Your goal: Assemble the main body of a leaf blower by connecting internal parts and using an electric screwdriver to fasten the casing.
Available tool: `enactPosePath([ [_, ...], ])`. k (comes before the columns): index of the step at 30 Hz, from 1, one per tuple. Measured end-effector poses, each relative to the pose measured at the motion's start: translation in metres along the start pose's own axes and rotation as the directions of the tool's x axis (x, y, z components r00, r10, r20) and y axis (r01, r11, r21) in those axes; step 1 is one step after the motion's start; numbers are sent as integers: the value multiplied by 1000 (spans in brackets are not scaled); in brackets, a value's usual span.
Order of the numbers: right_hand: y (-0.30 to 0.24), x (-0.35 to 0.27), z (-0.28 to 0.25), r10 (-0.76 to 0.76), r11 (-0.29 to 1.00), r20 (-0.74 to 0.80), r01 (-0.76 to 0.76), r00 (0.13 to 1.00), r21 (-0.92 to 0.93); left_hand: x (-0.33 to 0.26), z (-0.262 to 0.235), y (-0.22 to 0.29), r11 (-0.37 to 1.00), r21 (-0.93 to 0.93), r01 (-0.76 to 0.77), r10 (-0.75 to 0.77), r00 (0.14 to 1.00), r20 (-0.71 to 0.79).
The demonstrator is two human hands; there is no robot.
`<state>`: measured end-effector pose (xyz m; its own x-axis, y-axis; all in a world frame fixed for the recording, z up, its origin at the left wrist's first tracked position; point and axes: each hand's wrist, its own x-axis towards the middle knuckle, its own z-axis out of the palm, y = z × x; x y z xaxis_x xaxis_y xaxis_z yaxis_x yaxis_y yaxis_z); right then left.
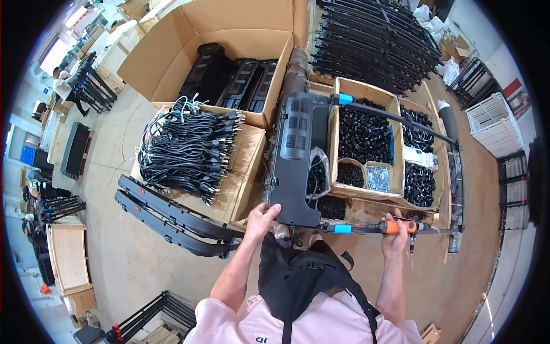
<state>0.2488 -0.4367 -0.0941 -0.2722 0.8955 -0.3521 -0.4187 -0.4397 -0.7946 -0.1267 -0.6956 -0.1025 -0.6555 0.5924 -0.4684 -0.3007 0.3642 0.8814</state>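
Left grip (262,219) clamped on the black housing (292,189) at its near-left corner: thumb on top, fingers hidden below. Right grip (394,239) wrapped round the orange driver (392,227).

Key relation: housing is at 9 to 10 o'clock from right grip, long axis roughly 12–6, top leaning a touch toward 1. Driver lies 9–3, along the near rail (362,229), which leaves the housing's near end toward 3. Near blue sleeve (342,229) sits at 9 from right grip, well within the gap between the two hands, nearer the right one. Left grip is the one on the housing. Can't tell if the driver's tip touches anything, or if right grip also bears on the rail.

Far rail (401,120) runs off the housing's far end toward 4, passing over the parts carton (366,194). Cable bundle (189,149) at 11 from left grip, on a carton; more black units (243,83) in the open box (240,18) beyond, toward 12.
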Motion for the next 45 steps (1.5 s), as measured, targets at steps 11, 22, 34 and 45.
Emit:
enactPosePath([
  [11,-35,-32,32,175,979,32,-171,984,-112,-47,-37,43,919,390,-51,100,989,-108],
  [22,-23,-71,163,145,895,491,97,859,-435,-56,4,4,470,662,-584,686,714,143],
  [34,-39,-62,133,74,920,458,117,886,-375,-35,10,11,542,579,-609,585,768,260],
  [45,-64,-59,94,-11,941,418,151,908,-304,-84,36,34,605,-779,167,-43,983,177],
])
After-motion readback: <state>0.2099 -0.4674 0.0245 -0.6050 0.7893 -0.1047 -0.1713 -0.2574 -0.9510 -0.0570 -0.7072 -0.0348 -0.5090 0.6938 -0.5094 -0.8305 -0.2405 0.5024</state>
